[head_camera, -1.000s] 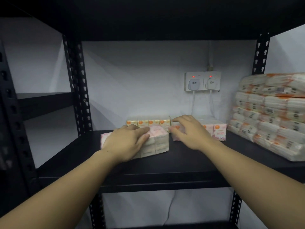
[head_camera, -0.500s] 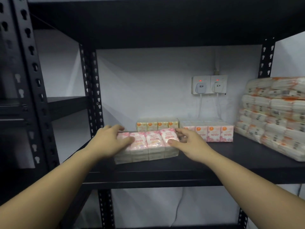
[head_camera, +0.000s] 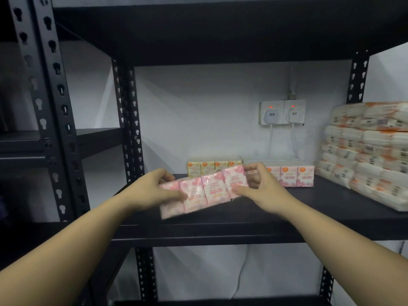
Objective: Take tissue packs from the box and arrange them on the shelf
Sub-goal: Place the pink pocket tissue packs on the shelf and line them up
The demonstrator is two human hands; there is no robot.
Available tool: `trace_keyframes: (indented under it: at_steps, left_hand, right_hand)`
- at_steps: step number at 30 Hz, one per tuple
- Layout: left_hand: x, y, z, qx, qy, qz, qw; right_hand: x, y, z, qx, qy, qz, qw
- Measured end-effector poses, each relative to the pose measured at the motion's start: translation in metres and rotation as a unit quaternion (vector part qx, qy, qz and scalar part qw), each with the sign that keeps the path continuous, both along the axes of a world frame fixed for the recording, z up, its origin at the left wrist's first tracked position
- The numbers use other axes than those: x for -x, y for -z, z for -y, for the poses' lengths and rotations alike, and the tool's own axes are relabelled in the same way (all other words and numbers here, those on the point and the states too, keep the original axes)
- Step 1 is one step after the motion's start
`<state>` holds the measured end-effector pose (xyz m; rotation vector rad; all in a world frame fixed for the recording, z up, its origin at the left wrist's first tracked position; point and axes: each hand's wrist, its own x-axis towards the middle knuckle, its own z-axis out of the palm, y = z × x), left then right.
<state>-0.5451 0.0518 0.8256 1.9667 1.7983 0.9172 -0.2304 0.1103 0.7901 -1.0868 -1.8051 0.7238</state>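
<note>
Right now my left hand and right hand each pinch one end of a pink tissue pack, a glossy film-wrapped row of four small blocks, tilted just above the black metal shelf. Behind that pack sit a yellow pack and another pink pack; well to its right, a crinkly stack of wrapped bundles.

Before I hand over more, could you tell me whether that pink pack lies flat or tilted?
Tilted: the pink pack is held by both hands, its printed face turned toward the camera.
</note>
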Motion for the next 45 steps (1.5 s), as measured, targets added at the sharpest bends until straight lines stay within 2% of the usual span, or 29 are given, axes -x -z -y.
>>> trace_keyframes:
  at_steps: [6,9,13,15,18,21,23,28,33,36,38,42,45]
  left_hand:
    - [-0.013,-0.015,-0.008,0.017,0.067,-0.013,0.997]
    - [-0.032,-0.022,-0.01,0.04,0.128,0.043,0.99]
    - [-0.051,-0.061,-0.007,-0.068,0.135,0.113,0.982]
    - [-0.053,-0.087,-0.002,-0.082,0.167,0.134,0.973]
    - [-0.05,-0.11,0.006,-0.057,0.153,0.099,0.982]
    - [-0.039,-0.108,0.007,-0.043,0.116,0.136,0.983]
    - [-0.029,-0.101,0.005,-0.038,0.11,0.182,0.976]
    - [-0.006,-0.083,-0.002,-0.067,0.093,0.266,0.957]
    - [-0.004,-0.065,-0.008,-0.091,0.111,0.334,0.932]
    - [-0.003,-0.053,-0.013,-0.087,0.118,0.367,0.918]
    - [0.003,-0.043,-0.016,-0.096,0.096,0.328,0.935]
    - [0.015,-0.022,-0.023,-0.143,-0.037,0.146,0.978]
    - [0.012,0.001,-0.029,-0.09,-0.08,0.057,0.991]
  right_hand:
    - [0.012,-0.05,0.007,-0.09,-0.022,-0.108,0.99]
    - [0.022,-0.082,0.015,-0.15,-0.015,-0.114,0.982]
    - [0.04,-0.099,0.018,-0.178,-0.029,-0.059,0.982]
    - [0.049,-0.098,0.017,-0.165,-0.054,-0.063,0.983]
    - [0.056,-0.084,0.016,-0.106,-0.068,-0.068,0.99]
    - [0.058,-0.044,0.016,-0.005,-0.058,0.045,0.997]
    - [0.058,-0.017,0.015,0.029,-0.074,0.111,0.991]
    - [0.051,-0.009,0.008,0.026,-0.059,0.086,0.994]
    - [0.061,-0.002,0.011,0.066,-0.127,0.088,0.986]
    - [0.058,-0.001,0.008,0.061,-0.105,0.052,0.991]
    - [0.047,-0.004,0.007,0.055,-0.085,0.051,0.994]
    - [0.023,-0.012,0.003,0.025,-0.032,0.083,0.996]
    - [0.016,-0.012,0.004,0.01,-0.003,0.114,0.993]
